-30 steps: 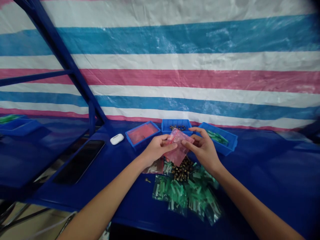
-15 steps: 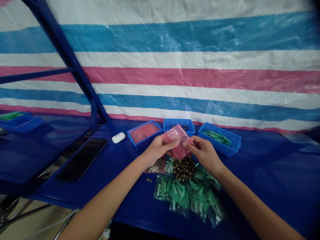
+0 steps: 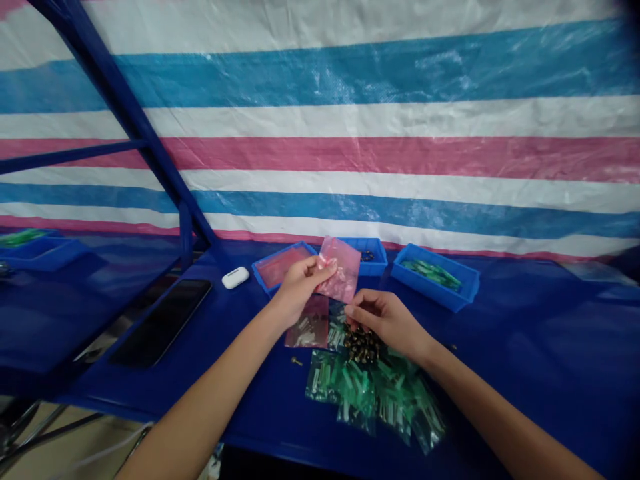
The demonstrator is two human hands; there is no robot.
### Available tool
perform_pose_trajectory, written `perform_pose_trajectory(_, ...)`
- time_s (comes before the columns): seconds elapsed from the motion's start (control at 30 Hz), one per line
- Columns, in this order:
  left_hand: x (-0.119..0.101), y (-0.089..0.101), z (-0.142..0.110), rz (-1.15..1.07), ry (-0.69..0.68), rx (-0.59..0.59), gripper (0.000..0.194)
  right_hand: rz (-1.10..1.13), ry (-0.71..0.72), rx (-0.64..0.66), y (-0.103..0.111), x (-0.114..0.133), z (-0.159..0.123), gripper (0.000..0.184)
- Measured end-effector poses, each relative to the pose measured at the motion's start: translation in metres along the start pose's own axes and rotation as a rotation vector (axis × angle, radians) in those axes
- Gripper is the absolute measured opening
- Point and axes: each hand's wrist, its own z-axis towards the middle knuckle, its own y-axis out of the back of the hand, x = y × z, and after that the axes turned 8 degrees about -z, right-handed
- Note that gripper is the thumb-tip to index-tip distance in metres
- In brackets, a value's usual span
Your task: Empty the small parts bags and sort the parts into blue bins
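Observation:
My left hand (image 3: 300,287) pinches a pink plastic zip bag (image 3: 340,267) by its left side, with thumb on top. Small pale pieces show inside it. Close to the bag's lower corner is my right hand (image 3: 385,320), its thumb and fingers curled together in a pinch; what they hold, if anything, is hidden. Beneath the right hand lies a pile of brass-coloured screws (image 3: 364,347). Around the pile are several clear bags with green and white plastic plugs (image 3: 357,390). Another pink bag (image 3: 307,327) with pale pieces lies flat below my left hand.
Along the back stand a blue bin of pink bags (image 3: 263,270), a blue bin with dark small parts (image 3: 373,268) and a blue bin of green pieces (image 3: 465,293). A white earbud case (image 3: 235,277), a black phone (image 3: 163,323) and a loose screw (image 3: 297,361) lie to the left.
Both hands were on the pink bag. My right hand has come away down toward the screw pile, while my left hand holds the bag slightly further left.

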Motion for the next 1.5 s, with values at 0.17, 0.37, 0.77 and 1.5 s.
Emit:
perform_pose_trajectory(0.17, -0.026, 0.03, 0.011, 0.126, -0.214, -0.175, 0.028, -0.053, 0.006, -0.144, 0.003, -0.003, 0.0, 0.031)
perform_pose_trajectory(0.37, -0.046, 0.059, 0.011, 0.893, -0.52, -0.46, 0.017, 0.026, -0.005, -0.364, 0.011, -0.01, 0.005, 0.034)
perform_pose_trajectory(0.77, -0.025, 0.065, 0.021, 0.934, -0.464, -0.496, 0.041, 0.034, 0.006, -0.445, 0.018, -0.013, 0.006, 0.034)
perform_pose_trajectory(1.5, -0.019, 0.045, 0.008, 1.575, -0.469, -0.393, 0.026, -0.202, 0.03, -0.438, 0.019, -0.01, 0.004, 0.033)
